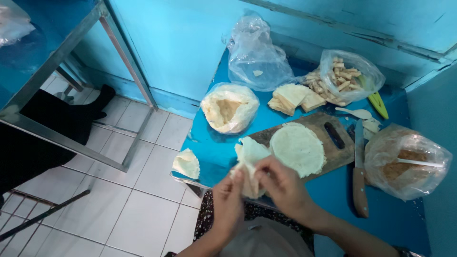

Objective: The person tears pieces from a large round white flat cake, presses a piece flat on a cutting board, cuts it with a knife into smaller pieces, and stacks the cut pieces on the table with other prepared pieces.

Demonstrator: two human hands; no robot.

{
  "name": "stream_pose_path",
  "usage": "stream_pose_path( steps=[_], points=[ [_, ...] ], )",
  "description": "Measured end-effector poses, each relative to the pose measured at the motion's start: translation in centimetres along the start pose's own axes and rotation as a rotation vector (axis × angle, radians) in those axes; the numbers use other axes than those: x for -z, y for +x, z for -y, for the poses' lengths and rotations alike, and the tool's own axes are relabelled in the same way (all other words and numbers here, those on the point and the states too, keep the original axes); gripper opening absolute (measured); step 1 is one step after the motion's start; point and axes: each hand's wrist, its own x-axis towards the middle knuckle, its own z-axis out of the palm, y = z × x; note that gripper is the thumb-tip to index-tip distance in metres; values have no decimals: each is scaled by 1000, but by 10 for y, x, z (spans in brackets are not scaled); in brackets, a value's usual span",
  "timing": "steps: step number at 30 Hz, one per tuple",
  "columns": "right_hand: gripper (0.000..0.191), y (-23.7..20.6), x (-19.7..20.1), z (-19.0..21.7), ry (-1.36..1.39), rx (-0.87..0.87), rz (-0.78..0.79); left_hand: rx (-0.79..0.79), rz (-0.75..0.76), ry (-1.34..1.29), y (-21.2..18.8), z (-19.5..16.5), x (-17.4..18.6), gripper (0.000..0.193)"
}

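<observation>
Your left hand point(227, 200) and right hand point(281, 185) both have their fingers clamped on a thin pale wrapper sheet point(250, 159), held just off the near edge of the wooden cutting board point(328, 131); I'd peel slowly, pulling evenly so it doesn't tear (it looks delicate). On the board lies the round wrapper stack point(298, 148); right of the board, on the blue surface point(214, 152), lie a knife point(360, 176) and a bag of brown filling point(407, 162), close enough to bump.
</observation>
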Motion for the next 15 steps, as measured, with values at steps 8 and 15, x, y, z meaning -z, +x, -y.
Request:
stream_pose_path(
  steps=[8,15],
  points=[
    [19,13,19,24,1065,-326,78,-120,-19,131,-10,-70,-33,41],
    [20,21,30,23,940,-494,87,-62,-116,298,-10,-81,-26,44]
  ],
)
